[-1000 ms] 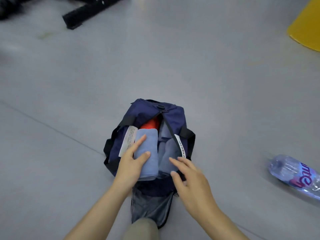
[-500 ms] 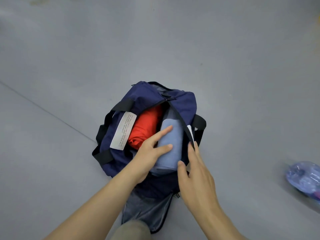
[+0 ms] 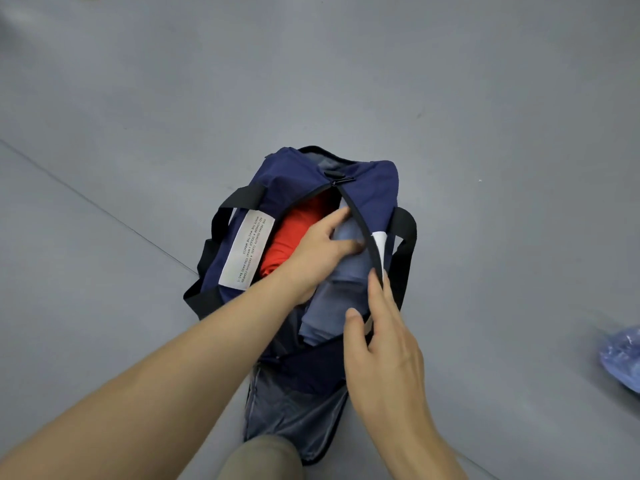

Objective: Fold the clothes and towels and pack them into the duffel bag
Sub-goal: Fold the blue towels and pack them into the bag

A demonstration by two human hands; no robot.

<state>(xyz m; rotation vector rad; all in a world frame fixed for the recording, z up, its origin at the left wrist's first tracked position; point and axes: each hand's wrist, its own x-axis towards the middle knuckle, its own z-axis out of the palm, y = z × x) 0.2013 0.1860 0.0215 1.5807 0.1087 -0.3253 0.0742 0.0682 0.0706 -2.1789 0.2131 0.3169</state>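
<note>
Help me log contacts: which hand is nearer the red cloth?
Left. The left hand is inside the bag, right beside the red cloth, pressing the blue roll. The right hand holds the bag's right edge, beyond the blue roll.

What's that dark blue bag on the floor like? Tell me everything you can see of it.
The duffel bag is navy fabric with black carry straps and a white printed label on one side. It lies on the grey floor with its top zip open and a grey-lined flap open at the near end. Inside sit a red garment and folded blue cloth. The left hand rests on the blue cloth; the right hand pinches the zip edge.
</note>
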